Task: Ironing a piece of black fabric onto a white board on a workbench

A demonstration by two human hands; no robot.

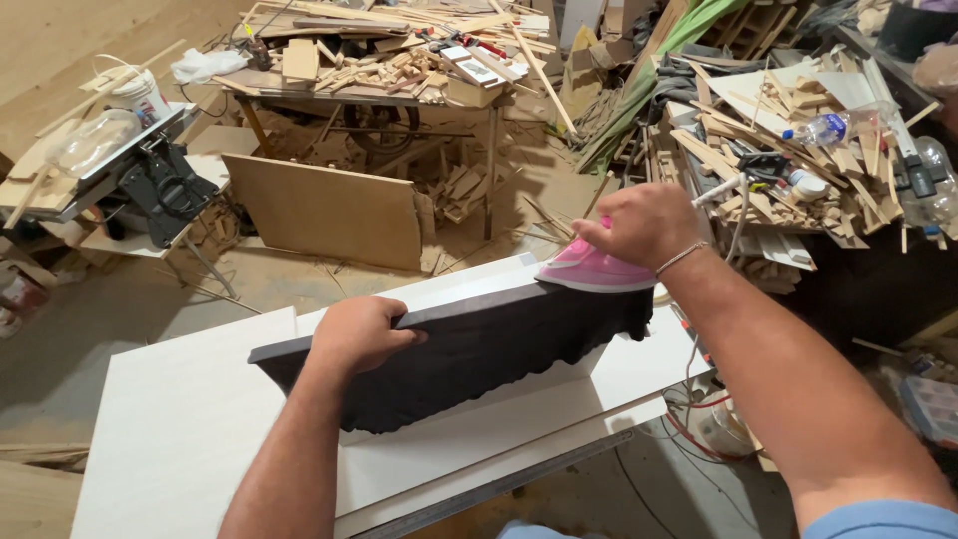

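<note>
Head view. The left hand (361, 334) clamps the top edge of a dark fabric-covered panel (459, 349), fingers pressed together over it, so the panel stands on edge on the white worktop (180, 419). To the right of that grip, the right hand (647, 225) is closed around the handle of a pink iron (591, 271) resting on the same edge. The panel looks stiff and fairly light; its loose fabric skirt hangs soft below the grip. The rigid top edge appears the best hold.

left hand (357, 334) clamped, right hand (644, 225) gripping — arms outstretched
</note>
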